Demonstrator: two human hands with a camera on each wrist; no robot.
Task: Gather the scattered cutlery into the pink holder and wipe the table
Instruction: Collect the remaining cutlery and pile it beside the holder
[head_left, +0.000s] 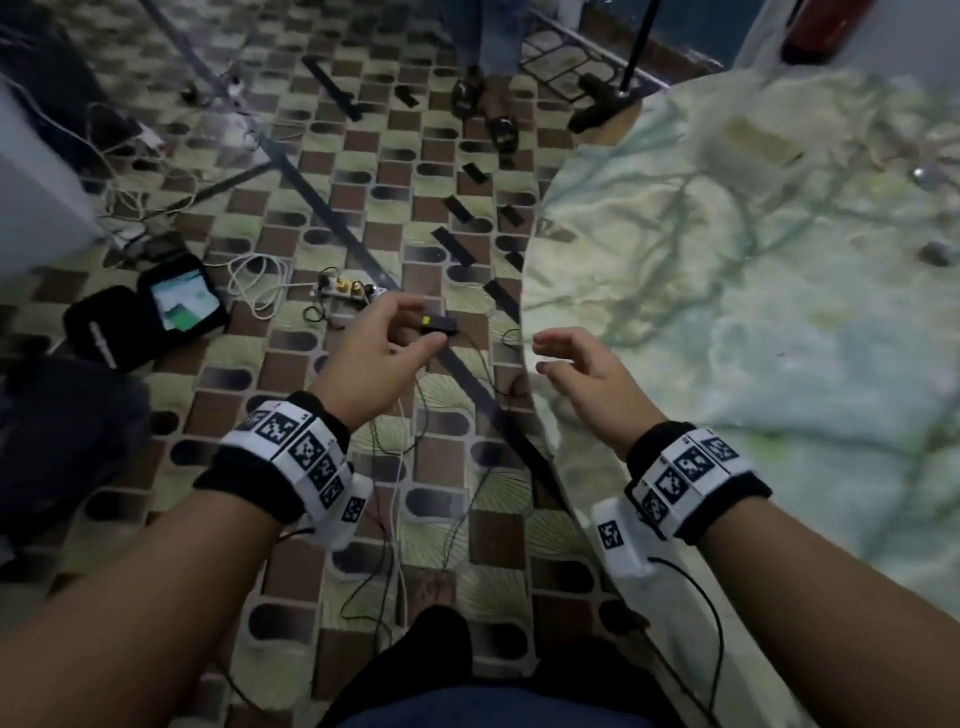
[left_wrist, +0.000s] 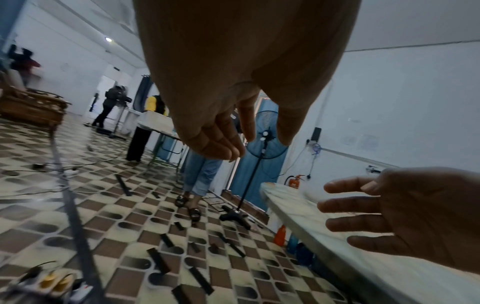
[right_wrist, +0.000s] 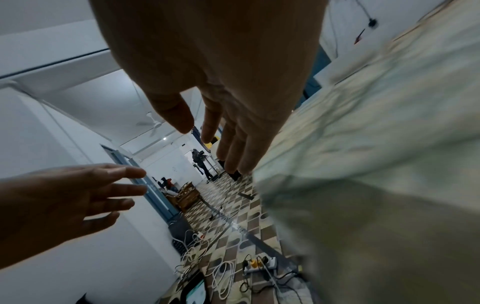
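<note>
Both hands hover empty, fingers loosely spread. My left hand (head_left: 410, 327) is over the tiled floor, left of the table. My right hand (head_left: 543, 354) is just over the left edge of the table (head_left: 727, 312), which has a green marble-patterned cover. Two small shiny grey things (head_left: 924, 174) (head_left: 937, 253) lie blurred at the table's far right; I cannot tell whether they are cutlery. No pink holder is in view. The left wrist view shows my left hand (left_wrist: 241, 139) empty, with the right hand (left_wrist: 389, 216) beside the table (left_wrist: 298, 205). The right wrist view shows my right hand (right_wrist: 207, 133) empty.
A pale, blurred rectangular thing (head_left: 748, 140) lies at the table's far side. On the floor are a power strip with cables (head_left: 343, 291), a lit screen in a black case (head_left: 182, 301) and black strips (head_left: 457, 244). A person in sandals (head_left: 488, 93) stands by a fan stand (head_left: 618, 93).
</note>
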